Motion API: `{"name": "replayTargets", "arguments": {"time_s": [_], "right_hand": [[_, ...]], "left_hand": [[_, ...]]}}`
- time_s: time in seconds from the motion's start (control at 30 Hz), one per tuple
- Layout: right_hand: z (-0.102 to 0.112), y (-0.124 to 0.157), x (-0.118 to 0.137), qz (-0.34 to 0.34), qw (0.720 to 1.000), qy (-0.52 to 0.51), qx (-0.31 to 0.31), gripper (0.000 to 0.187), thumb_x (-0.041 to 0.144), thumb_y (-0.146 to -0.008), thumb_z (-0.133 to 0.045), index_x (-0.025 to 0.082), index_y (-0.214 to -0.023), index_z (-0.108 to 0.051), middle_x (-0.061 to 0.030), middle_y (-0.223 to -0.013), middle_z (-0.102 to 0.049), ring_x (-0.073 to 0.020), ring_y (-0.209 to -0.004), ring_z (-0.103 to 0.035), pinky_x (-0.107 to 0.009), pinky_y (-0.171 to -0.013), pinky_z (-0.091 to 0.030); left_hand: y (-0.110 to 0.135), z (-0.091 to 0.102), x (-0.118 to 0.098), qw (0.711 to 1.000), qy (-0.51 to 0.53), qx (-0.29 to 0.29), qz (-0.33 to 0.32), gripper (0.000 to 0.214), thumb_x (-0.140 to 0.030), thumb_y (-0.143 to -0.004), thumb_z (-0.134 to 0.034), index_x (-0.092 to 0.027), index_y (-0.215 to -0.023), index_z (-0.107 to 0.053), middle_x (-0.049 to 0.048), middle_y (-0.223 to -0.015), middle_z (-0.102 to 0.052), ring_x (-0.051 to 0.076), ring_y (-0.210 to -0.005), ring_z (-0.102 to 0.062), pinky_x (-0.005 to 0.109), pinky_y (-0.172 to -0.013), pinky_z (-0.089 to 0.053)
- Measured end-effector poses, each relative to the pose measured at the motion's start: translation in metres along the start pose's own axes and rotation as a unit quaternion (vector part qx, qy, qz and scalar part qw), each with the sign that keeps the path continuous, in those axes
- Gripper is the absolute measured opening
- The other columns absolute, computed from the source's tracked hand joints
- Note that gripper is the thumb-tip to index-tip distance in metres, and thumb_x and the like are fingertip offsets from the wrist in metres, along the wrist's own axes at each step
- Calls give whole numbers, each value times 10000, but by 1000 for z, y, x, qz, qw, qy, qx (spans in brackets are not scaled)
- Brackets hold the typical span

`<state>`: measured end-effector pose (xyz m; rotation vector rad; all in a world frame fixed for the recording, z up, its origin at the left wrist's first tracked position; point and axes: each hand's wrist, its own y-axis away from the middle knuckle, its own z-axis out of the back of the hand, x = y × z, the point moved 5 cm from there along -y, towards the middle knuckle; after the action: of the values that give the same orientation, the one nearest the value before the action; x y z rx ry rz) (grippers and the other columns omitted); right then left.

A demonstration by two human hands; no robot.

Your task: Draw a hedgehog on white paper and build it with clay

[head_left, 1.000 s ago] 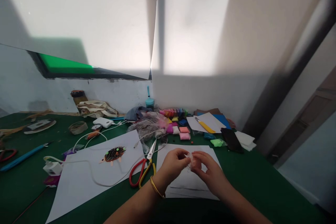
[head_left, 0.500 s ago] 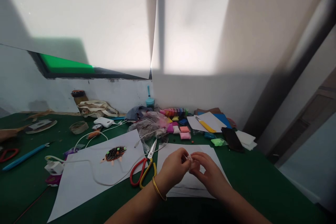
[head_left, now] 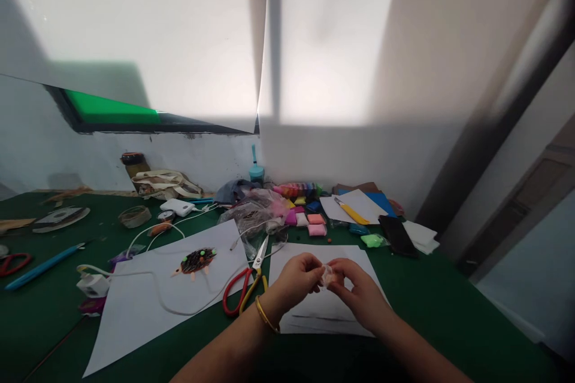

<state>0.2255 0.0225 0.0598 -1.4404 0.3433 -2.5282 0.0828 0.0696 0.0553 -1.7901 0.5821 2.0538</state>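
Over the white paper (head_left: 309, 317) in front of me, my left hand (head_left: 296, 280) and my right hand (head_left: 357, 287) meet at a small clear plastic wrapper (head_left: 327, 275). Both hands pinch it between thumb and fingers, one from each side. Something pale peach seems to be inside it, partly hidden by the fingers. By my left wrist lie scissors (head_left: 246, 293) with one red and one yellow handle. Further left, a sheet of paper (head_left: 148, 323) bears a hedgehog figure (head_left: 197, 262) with a dark spiky back and green dots.
Small coloured clay packs (head_left: 317, 230) lie behind the paper, near a crumpled plastic bag (head_left: 251, 215). A yellow craft knife (head_left: 353, 212) rests on paper; a black phone (head_left: 398, 236) lies right of it. A white cable (head_left: 157, 293) crosses the left sheet.
My hands have drawn slightly apart, and more of the clear wrapper shows between the fingertips. The head view has shifted a little.
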Motion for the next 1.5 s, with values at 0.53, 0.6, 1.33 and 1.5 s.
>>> {"name": "replayTargets", "arguments": {"time_s": [0.53,0.6,1.33,1.5], "right_hand": [[1,-2,3,-48,998,-26,11,305,510,-833,-574,238,-934,-666,-35,-960,-664,-209,-859,-599,-331,-766,-498],[1,-2,2,-51,998,-16,14,301,507,-832,-579,240,-944,-661,-33,-949,-659,-209,-849,-599,-329,-749,-498],[0,0,9,-6,1000,-5,14,197,433,-851,-588,265,-929,-655,-45,-1077,-639,-237,-1035,-570,-354,-890,-480],[-3,2,13,-14,1000,-11,17,183,415,-846,-598,259,-934,-637,-33,-1022,-645,-221,-980,-576,-327,-844,-476]], "left_hand": [[5,11,-5,997,-51,-37,-52,222,-339,-792,-593,-153,-908,-631,26,-780,-620,151,-683,-558,263,-611,-439],[5,14,-9,994,-97,-19,-48,255,-316,-763,-616,-159,-961,-642,24,-799,-626,156,-701,-559,259,-612,-422],[-1,10,-12,997,-63,20,-41,243,-301,-769,-600,-149,-928,-704,54,-891,-681,193,-824,-603,301,-739,-455],[-1,7,-10,991,-115,-38,-56,132,-255,-731,-601,-156,-801,-656,19,-769,-639,164,-718,-581,265,-638,-437]]}}
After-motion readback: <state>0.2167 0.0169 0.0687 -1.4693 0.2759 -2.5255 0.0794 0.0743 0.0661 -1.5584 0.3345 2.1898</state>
